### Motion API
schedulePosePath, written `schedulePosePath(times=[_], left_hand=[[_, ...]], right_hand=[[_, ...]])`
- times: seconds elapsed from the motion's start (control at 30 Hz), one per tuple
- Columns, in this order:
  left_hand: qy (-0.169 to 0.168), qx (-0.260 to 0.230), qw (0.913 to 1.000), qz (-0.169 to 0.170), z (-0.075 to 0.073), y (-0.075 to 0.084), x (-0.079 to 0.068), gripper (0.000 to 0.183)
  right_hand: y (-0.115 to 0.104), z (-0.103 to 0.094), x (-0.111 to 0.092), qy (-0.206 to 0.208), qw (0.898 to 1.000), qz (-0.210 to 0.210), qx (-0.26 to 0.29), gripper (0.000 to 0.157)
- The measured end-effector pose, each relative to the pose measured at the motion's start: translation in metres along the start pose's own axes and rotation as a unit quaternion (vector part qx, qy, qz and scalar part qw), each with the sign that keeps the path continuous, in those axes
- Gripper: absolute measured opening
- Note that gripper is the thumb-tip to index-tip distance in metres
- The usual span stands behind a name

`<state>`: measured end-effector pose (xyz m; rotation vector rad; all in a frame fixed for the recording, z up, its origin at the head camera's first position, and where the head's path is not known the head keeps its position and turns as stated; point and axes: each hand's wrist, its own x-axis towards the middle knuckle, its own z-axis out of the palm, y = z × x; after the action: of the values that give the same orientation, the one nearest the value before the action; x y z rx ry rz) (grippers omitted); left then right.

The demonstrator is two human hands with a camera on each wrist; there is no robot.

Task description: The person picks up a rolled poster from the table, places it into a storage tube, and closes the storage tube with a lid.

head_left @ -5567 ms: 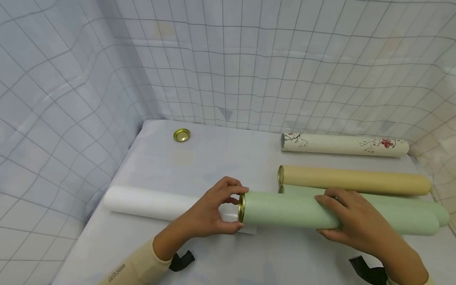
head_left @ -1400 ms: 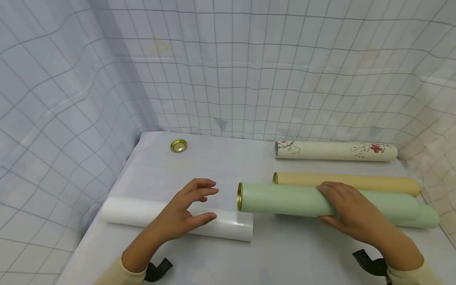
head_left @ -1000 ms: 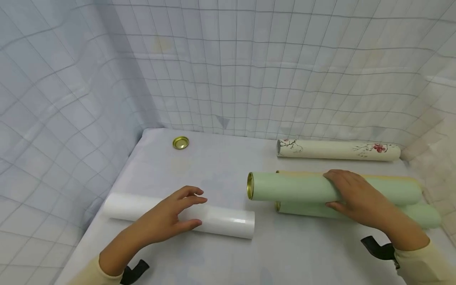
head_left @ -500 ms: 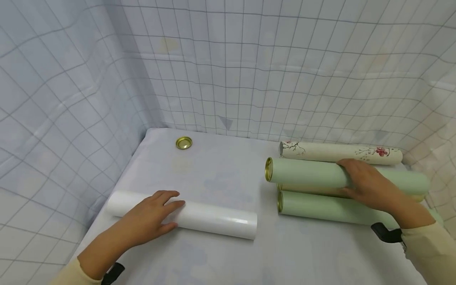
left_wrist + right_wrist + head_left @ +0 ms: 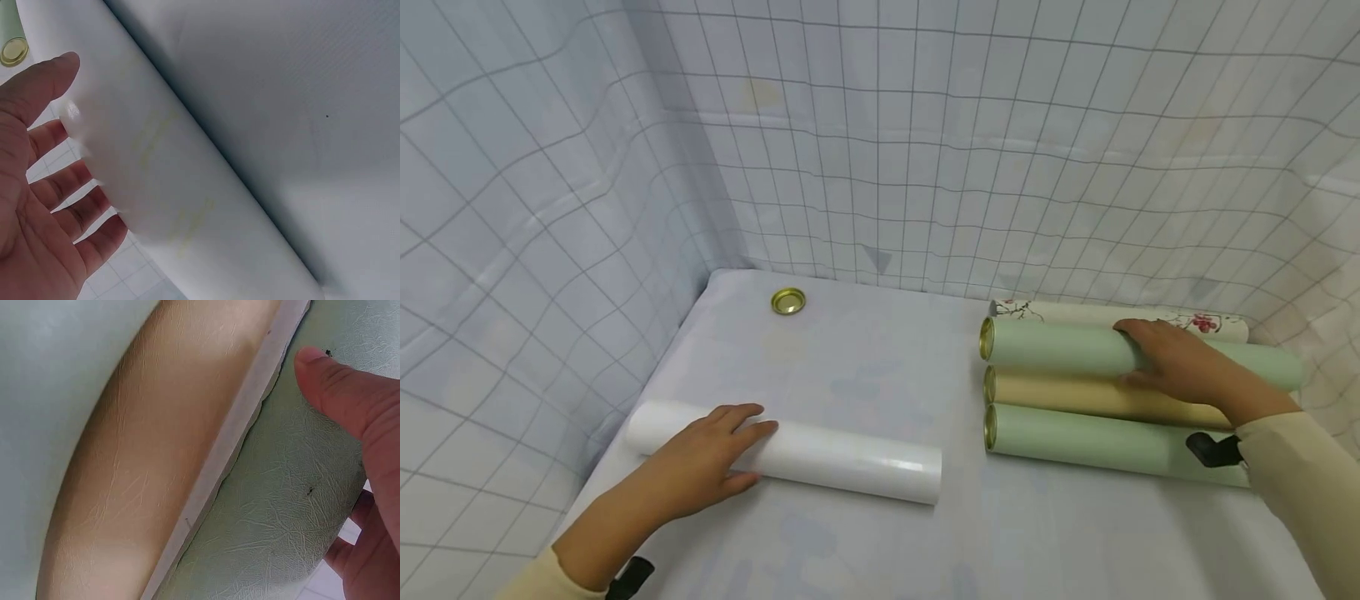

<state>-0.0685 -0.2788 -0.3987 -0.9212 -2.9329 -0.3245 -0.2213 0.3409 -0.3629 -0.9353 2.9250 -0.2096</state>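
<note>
At the right of the head view my right hand (image 5: 1187, 367) grips a pale green tube (image 5: 1052, 346) with a gold-coloured end, thumb and fingers on opposite sides of it. This tube lies between a tan tube (image 5: 1067, 393) and a cream tube with a blossom print (image 5: 1075, 312), partly covering the latter. A second green tube (image 5: 1090, 440) is in front of the tan one. On the left, my left hand (image 5: 700, 458) lies over a white glossy tube (image 5: 850, 462). Its fingers (image 5: 69, 187) are relaxed and spread at the tube's edge, with the thumb apart from them.
A round gold-coloured lid (image 5: 788, 302) lies near the back left of the white-covered table (image 5: 865, 350). Checked white fabric (image 5: 910, 150) hangs behind and along both sides.
My right hand has carried the green tube back, over the other green tube and the tan one, to beside the blossom tube. My left hand has left its end and moved left onto the white tube.
</note>
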Motion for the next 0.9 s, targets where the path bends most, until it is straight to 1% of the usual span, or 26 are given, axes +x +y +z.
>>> schedulePosePath(times=[0.07,0.13,0.33,0.53,0.7,0.9], left_hand=[[-0.001,0.003,1.0000,0.001,0.001,0.000,0.000,0.058],[-0.001,0.008,1.0000,0.001,0.003,0.000,0.001,0.059],[0.004,0.020,0.9998,0.002,0.006,-0.001,0.000,0.060],[0.016,0.020,0.9996,0.010,0.007,-0.003,-0.003,0.059],[0.013,0.017,0.9997,0.012,0.006,-0.004,-0.002,0.058],[0.004,0.011,0.9999,0.000,0.006,-0.003,-0.006,0.057]], right_hand=[[0.006,0.000,0.003,-0.028,0.999,0.025,0.014,0.073],[0.011,0.000,0.006,-0.049,0.998,0.040,0.023,0.073],[0.031,0.002,0.018,-0.092,0.994,0.045,0.034,0.073],[0.044,0.006,0.027,-0.136,0.986,0.084,0.048,0.074],[0.052,0.014,0.028,-0.155,0.981,0.101,0.052,0.073],[0.055,0.017,0.033,-0.159,0.983,0.079,0.047,0.071]])
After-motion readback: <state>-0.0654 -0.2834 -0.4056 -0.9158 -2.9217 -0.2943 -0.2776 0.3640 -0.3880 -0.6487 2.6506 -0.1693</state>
